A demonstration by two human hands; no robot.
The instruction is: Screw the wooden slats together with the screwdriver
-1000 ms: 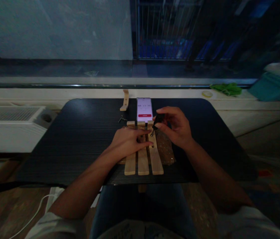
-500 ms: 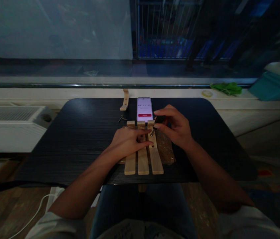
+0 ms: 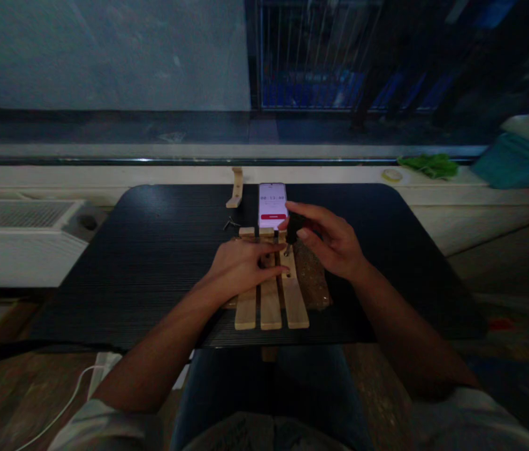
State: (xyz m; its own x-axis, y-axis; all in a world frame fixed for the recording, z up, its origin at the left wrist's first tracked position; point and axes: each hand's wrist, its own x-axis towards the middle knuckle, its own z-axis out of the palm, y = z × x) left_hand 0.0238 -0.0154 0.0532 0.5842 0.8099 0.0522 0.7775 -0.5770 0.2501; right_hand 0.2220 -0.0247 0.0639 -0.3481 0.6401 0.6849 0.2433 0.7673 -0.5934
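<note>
Three light wooden slats (image 3: 270,307) lie side by side, pointing away from me, over a brownish sheet or board (image 3: 313,275) with a glossy surface. My left hand (image 3: 238,266) rests across the left and middle slats. Its thumb and forefinger are apart and touch the right slat (image 3: 295,307) on either side of a screw spot. My right hand (image 3: 332,241) pinches the dark handle of a short screwdriver (image 3: 293,227). The shaft stands nearly upright, its tip at a small screw (image 3: 286,254) in the right slat. A dark hole shows nearer to me in that slat.
Beyond the slats, a phone (image 3: 272,200) showing a timer lies on the black table (image 3: 151,269). A bent wooden piece (image 3: 236,191) and several loose screws (image 3: 231,223) are left of it. On the sill are a tape roll (image 3: 391,175), green item (image 3: 431,166) and teal bin (image 3: 518,160).
The screwdriver has tilted more upright, and the right hand's fingers have shifted left around its handle. My left hand stays in place.
</note>
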